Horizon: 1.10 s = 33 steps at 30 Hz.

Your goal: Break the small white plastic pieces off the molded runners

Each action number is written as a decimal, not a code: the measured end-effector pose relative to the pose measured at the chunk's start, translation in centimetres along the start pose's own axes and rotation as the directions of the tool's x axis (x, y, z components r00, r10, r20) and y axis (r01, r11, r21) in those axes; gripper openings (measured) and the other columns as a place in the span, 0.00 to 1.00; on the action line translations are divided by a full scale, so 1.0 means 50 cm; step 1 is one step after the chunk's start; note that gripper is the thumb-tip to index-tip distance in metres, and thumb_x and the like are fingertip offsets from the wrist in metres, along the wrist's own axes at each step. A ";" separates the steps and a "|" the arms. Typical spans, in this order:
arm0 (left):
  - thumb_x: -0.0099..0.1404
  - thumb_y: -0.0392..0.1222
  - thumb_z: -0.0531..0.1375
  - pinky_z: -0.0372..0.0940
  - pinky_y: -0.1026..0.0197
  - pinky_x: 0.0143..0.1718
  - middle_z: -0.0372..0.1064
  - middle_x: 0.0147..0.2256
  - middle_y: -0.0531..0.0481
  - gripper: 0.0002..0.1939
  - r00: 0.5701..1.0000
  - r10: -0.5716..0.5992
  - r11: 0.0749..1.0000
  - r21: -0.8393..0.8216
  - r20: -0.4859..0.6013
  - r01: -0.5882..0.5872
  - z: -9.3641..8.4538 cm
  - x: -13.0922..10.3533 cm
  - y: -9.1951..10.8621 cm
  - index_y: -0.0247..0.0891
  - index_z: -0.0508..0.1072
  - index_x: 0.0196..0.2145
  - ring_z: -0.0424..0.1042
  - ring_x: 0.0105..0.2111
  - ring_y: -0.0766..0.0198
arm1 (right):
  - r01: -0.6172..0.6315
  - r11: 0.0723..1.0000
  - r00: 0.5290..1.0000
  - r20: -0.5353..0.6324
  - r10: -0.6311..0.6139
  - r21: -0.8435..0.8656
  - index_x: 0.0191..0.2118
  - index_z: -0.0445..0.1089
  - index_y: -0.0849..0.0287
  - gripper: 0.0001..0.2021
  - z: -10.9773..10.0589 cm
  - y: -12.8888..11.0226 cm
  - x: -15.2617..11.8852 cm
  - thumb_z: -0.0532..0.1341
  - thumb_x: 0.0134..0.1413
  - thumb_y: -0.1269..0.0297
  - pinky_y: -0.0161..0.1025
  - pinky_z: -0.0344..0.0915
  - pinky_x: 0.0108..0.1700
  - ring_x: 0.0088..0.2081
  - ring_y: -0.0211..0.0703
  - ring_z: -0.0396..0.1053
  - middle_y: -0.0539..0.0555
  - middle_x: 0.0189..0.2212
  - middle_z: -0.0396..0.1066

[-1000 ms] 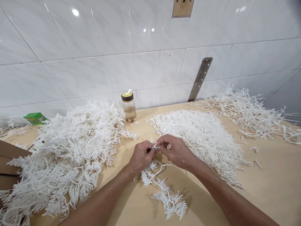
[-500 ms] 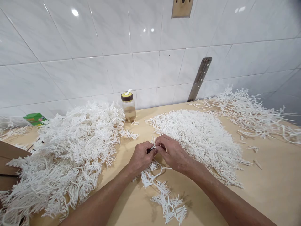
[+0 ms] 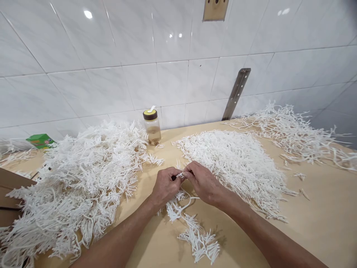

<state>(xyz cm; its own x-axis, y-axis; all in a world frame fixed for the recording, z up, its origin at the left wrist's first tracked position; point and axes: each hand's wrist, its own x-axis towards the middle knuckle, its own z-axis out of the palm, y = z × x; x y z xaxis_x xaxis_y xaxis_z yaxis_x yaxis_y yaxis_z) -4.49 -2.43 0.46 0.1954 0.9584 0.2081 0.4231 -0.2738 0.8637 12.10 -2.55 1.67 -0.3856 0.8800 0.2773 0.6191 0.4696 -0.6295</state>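
My left hand (image 3: 166, 186) is closed in a pinch on a white branched plastic sprig (image 3: 180, 175) at the middle of the table. My right hand (image 3: 203, 182) meets it there, thumb and forefinger closed on the same sprig; the fingers hide part of it. From beneath my hands a white branching strand (image 3: 192, 227) with clustered tips trails over the table toward me. A large, loose heap of white sprigs (image 3: 95, 175) lies left of my left hand. To the right of my hands spreads a flatter pile of small white pieces (image 3: 234, 163).
Behind the hands stands a clear jar (image 3: 153, 130) with a yellow and dark lid and brownish liquid. A green box (image 3: 41, 141) sits at the far left. Bare white stems (image 3: 295, 130) lie back right. A metal bracket (image 3: 237, 93) leans by the tiled wall (image 3: 173, 85).
My hands stay together and shift only slightly; my right fingertips dip a little over the sprig. The piles have not changed.
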 end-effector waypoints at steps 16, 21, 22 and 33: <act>0.63 0.42 0.58 0.50 0.64 0.25 0.56 0.18 0.56 0.18 0.999 -0.001 0.994 0.114 -0.046 0.007 -0.007 0.006 -0.004 0.36 0.64 0.17 0.56 0.22 0.69 | -0.160 0.981 0.937 -0.329 0.116 -0.108 0.39 0.68 0.60 0.06 -0.050 0.015 0.010 0.54 0.60 0.69 0.41 0.61 0.33 0.29 0.41 0.65 0.56 0.37 0.70; 0.63 0.37 0.56 0.53 0.64 0.27 0.63 0.22 0.54 0.12 0.996 0.093 0.981 0.173 -0.006 -0.091 -0.002 0.002 -0.007 0.36 0.73 0.23 0.61 0.23 0.68 | -0.048 0.999 0.993 -0.109 0.050 0.022 0.39 0.73 0.57 0.08 -0.027 0.002 0.006 0.58 0.61 0.63 0.39 0.64 0.35 0.28 0.38 0.67 0.54 0.37 0.72; 0.63 0.36 0.56 0.52 0.64 0.28 0.64 0.22 0.54 0.12 0.994 0.114 0.975 0.189 0.006 -0.113 -0.001 0.001 -0.008 0.37 0.74 0.24 0.61 0.24 0.68 | -0.047 0.998 0.995 -0.088 0.050 0.032 0.38 0.74 0.56 0.07 -0.022 -0.003 0.005 0.59 0.61 0.62 0.39 0.63 0.34 0.28 0.38 0.66 0.53 0.36 0.72; 0.58 0.32 0.54 0.49 0.63 0.26 0.61 0.20 0.53 0.12 0.990 0.134 0.964 0.225 0.049 -0.142 0.002 -0.004 -0.003 0.36 0.67 0.18 0.58 0.22 0.68 | -0.037 0.999 0.997 -0.064 0.035 -0.023 0.31 0.65 0.59 0.06 0.001 -0.020 -0.004 0.55 0.60 0.70 0.38 0.59 0.33 0.31 0.40 0.63 0.53 0.33 0.67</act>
<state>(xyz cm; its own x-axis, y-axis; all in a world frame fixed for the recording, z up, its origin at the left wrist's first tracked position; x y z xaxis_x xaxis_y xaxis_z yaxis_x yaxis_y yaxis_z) -4.49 -2.58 0.24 0.2936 0.9078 0.2996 0.5794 -0.4183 0.6995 11.51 -3.22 2.21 -0.3191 0.8988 0.3007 0.6486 0.4384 -0.6222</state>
